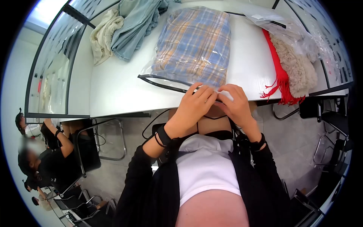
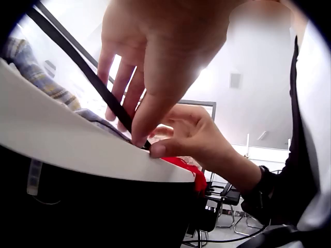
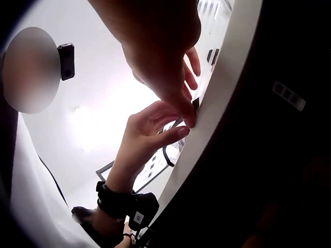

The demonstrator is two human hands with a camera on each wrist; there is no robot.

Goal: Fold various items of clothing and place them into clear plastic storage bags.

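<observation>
A blue, tan and white plaid cloth (image 1: 194, 38) lies folded inside a clear plastic bag (image 1: 148, 71) on the white table. The bag's black-edged mouth (image 1: 162, 84) faces the person at the front edge. My left hand (image 1: 194, 108) pinches the black edge strip (image 2: 85, 70) between thumb and fingers. Close beside it, my right hand (image 1: 237, 106) pinches the same edge near the bag's right corner, thumb toward the left thumb. The wrist views show both thumbs almost meeting right at the table rim, where the fingers partly hide the strip.
Pale blue denim (image 1: 132, 30) and a cream cloth (image 1: 106, 36) lie at the back left of the table (image 1: 113, 90). To the right are a red fringed scarf (image 1: 281, 83), a beige fluffy piece (image 1: 297, 66) and clear plastic (image 1: 280, 26). Other people sit at the far left.
</observation>
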